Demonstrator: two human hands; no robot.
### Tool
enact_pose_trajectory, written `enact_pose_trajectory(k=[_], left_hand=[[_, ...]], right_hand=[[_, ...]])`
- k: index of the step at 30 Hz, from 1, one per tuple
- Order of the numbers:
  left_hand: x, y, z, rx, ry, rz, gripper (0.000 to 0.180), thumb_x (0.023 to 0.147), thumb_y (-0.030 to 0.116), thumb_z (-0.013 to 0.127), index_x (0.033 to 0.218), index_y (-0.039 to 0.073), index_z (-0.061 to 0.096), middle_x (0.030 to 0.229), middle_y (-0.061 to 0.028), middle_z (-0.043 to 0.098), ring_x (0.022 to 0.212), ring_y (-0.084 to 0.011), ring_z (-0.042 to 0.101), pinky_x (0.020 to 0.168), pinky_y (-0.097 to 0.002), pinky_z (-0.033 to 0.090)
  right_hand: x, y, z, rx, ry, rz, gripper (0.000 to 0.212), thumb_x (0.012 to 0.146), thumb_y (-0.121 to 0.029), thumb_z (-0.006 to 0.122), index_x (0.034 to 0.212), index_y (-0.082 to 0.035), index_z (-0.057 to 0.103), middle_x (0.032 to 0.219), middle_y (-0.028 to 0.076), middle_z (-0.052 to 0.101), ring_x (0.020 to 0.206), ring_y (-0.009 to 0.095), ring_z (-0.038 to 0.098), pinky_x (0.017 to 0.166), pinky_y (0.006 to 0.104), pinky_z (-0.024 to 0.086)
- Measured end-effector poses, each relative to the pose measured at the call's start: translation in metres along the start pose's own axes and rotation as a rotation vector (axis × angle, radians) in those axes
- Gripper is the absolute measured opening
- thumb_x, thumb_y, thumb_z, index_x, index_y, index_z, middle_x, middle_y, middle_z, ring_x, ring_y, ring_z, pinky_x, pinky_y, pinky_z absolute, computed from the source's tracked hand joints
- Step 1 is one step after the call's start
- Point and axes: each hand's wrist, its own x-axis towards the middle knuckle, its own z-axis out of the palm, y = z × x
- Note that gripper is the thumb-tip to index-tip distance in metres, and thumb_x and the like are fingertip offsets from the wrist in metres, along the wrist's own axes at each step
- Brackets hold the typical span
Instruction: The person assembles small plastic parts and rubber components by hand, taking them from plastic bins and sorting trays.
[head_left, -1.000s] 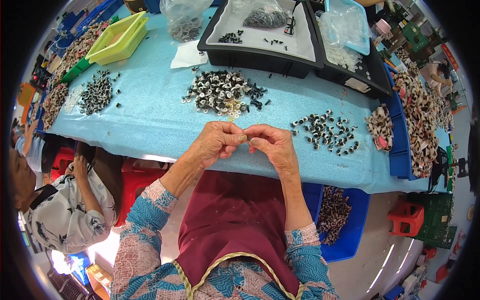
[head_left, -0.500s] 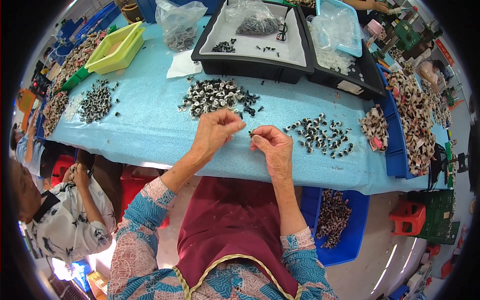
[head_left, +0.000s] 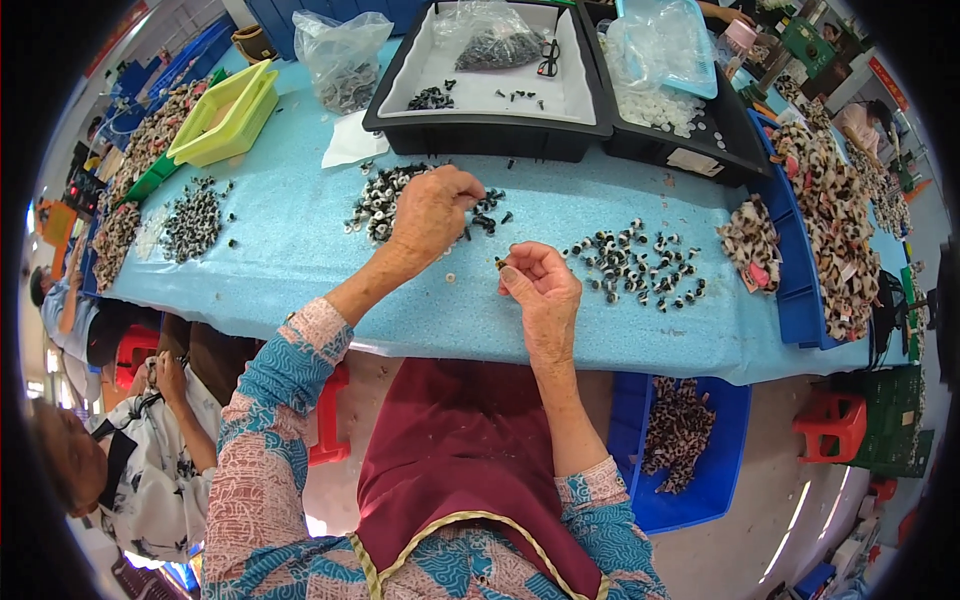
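My left hand (head_left: 432,212) reaches over the right side of a pile of small black and white pieces (head_left: 380,200), its fingers pinched together. Whatever is between those fingertips is too small or hidden to make out. Just beyond them lie loose black pegs (head_left: 490,203). Lower and to the right, my right hand (head_left: 545,290) is closed, thumb against fingers, on a small dark peg-like piece (head_left: 502,263) that pokes out to the left. Beside this hand, on its right, spreads another group of black and white pieces (head_left: 640,265). One white ring (head_left: 450,278) lies between my hands.
A black tray (head_left: 490,138) with pegs and glasses stands behind the pile, beside a black bin of translucent discs (head_left: 655,110). Yellow-green trays (head_left: 225,115) are far left. Blue crates (head_left: 800,290) of spotted plush pieces stand right and below. A person (head_left: 150,460) sits at left.
My left hand has moved up and away from the right hand to the pile. The right hand stays nearly in place with its piece. The whole view has shifted slightly.
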Motion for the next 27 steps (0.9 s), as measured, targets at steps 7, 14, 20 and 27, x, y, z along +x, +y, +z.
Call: enact_pose_trajectory(k=[7, 14, 20, 27], left_hand=[[-0.052, 0.003, -0.034, 0.246, 0.056, -0.013, 0.007, 0.067, 0.006, 0.065, 0.073, 0.010, 0.064, 0.072, -0.0047, 0.057, 0.070, -0.0241, 0.056, 0.060, -0.0349, 0.045], [-0.075, 0.003, -0.029, 0.232, -0.032, -0.067, 0.010, 0.070, 0.007, 0.065, 0.079, 0.010, 0.063, 0.075, -0.0039, 0.056, 0.071, -0.0243, 0.058, 0.060, -0.0342, 0.046], [-0.081, 0.000, -0.020, 0.256, 0.001, -0.044, 0.005, 0.075, 0.008, 0.061, 0.080, 0.008, 0.060, 0.076, -0.0057, 0.056, 0.067, -0.0263, 0.058, 0.057, -0.0348, 0.046], [-0.083, 0.009, -0.026, 0.239, 0.119, -0.001, 0.006, 0.075, 0.010, 0.062, 0.078, 0.010, 0.056, 0.073, -0.0044, 0.051, 0.062, -0.0258, 0.056, 0.052, -0.0352, 0.045]], right_hand=[[-0.001, -0.004, 0.002, -0.016, -0.019, 0.046, 0.026, 0.076, 0.003, 0.062, 0.100, 0.004, 0.053, 0.084, 0.007, 0.058, 0.069, 0.010, 0.055, 0.061, 0.0224, 0.048], [-0.002, -0.003, 0.006, -0.051, -0.034, 0.042, 0.026, 0.077, 0.003, 0.062, 0.101, 0.004, 0.052, 0.084, 0.008, 0.058, 0.069, 0.011, 0.056, 0.061, 0.0224, 0.048], [-0.001, -0.003, 0.005, -0.089, -0.037, 0.034, 0.026, 0.078, 0.003, 0.061, 0.101, 0.005, 0.052, 0.084, 0.008, 0.058, 0.068, 0.011, 0.055, 0.060, 0.0227, 0.048], [0.000, -0.001, 0.001, -0.056, -0.064, 0.012, 0.024, 0.078, 0.003, 0.060, 0.101, 0.005, 0.053, 0.084, 0.008, 0.058, 0.067, 0.011, 0.055, 0.060, 0.0233, 0.047]])
